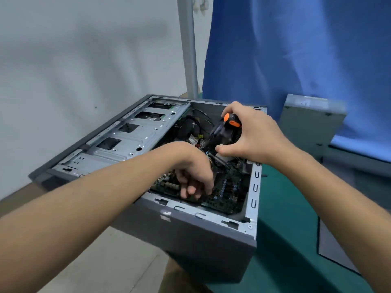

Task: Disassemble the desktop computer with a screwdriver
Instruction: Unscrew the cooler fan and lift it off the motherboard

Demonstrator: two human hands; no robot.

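Case (190, 235) on tabletop (285, 240), side already open; cage (127, 140) and board (228, 187) still mounted, so most left to do. Right grip (256, 134) curled round screwdriver (231, 120) over the board; left grip (194, 172) curled low inside the case, contents unclear.

You are not getting any writing you can read here. A small white sticker (165, 215) is sitting on the near rim of the computer case (190, 240), but its print is blurring out. A pale tag (191, 139) is showing deeper inside, too small to make out. The circuit board (228, 187) is showing markings too fine to read.
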